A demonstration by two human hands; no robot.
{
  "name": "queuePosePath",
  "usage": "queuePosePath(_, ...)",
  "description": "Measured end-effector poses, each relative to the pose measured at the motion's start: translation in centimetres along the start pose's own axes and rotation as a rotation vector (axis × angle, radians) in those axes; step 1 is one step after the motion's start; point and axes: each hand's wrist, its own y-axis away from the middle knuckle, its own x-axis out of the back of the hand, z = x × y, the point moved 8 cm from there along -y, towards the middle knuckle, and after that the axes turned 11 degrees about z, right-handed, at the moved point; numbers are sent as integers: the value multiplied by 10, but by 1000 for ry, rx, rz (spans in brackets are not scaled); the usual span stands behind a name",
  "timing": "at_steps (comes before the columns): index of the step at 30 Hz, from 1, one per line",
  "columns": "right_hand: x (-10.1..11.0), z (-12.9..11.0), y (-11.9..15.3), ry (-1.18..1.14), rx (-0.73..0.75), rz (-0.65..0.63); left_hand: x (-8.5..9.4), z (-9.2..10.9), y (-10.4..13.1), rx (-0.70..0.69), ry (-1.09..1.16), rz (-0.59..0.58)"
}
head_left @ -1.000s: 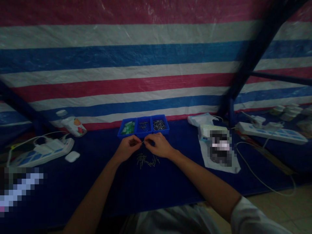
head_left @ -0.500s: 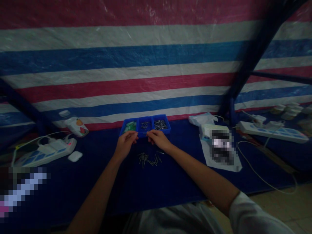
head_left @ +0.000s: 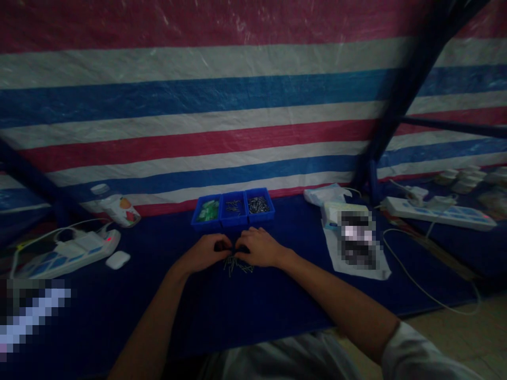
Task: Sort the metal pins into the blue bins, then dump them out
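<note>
Both hands are close together over a small pile of thin metal pins (head_left: 240, 265) on the dark blue table, just in front of the blue bins. My left hand (head_left: 206, 250) has its thumb and fingertips curled together at the pile's far edge. My right hand (head_left: 258, 247) mirrors it, thumb and index finger pinched, almost touching the left fingertips. Whatever lies between the fingertips is too small and dark to make out. Behind the hands, three joined blue bins hold green packets (head_left: 208, 210), a few thin metal pieces (head_left: 233, 205) and many small metal parts (head_left: 258, 205).
To the left are a bottle (head_left: 121, 210), a white power strip (head_left: 79, 253) and a small white case (head_left: 118, 259). On the right lie a tissue pack (head_left: 336, 211) on white paper (head_left: 336, 253), another power strip (head_left: 439, 212) and a loose cable (head_left: 412, 279). A striped tarp (head_left: 237, 137) hangs behind.
My hands have come down and nearer me, from in front of the bins to the pile of pins, which they now partly cover. The thin piece between them earlier is no longer visible.
</note>
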Motion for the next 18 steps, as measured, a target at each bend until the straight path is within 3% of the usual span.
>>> queuePosePath(18,3,-1,-4,-20,47,40,2,7,-4,-45,-99,51)
